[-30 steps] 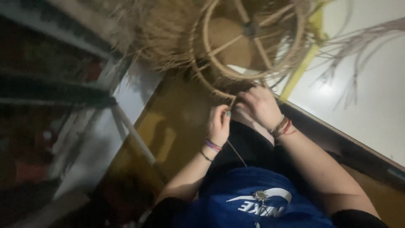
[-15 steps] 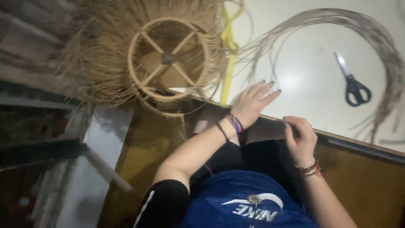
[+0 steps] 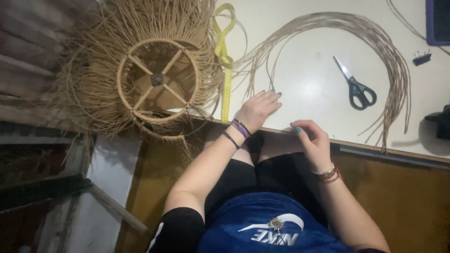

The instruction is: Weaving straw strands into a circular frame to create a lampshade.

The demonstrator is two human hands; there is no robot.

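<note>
Table (image 3: 309,89): white top, filling the far right of the view; its near edge runs from centre left down toward the right, with a brown front panel under it.
Woven frame (image 3: 157,79): round cane ring with four spokes meeting at a dark hub, ringed by a thick fringe of loose straw-coloured strands. Lies at far left, partly on the table corner, partly overhanging it.
Cane bundle (image 3: 375,42): long thin strands in a wide arc on the table top, from near the tape at centre, over the far side, down to the near edge at right.
Tape measure (image 3: 227,84): yellow, lying far-to-near just right of the frame, looped at its far end; near end reaches the table edge.
Left hand (image 3: 258,108): palm down, fingers apart and extended, resting flat on the table at the left ends of the cane bundle; holds nothing. Bracelets at the wrist.
Right hand (image 3: 313,140): at the near table edge, right of the left hand; fingers curled together toward the thumb. Cannot tell whether a strand is pinched between them. Bracelets at the wrist.
Scissors (image 3: 355,84): dark handles, blades closed and pointing far-left; on the table inside the cane arc, well apart from both hands.
Binder clip (image 3: 422,57): small, black, far right of the table, beyond the cane arc.
</note>
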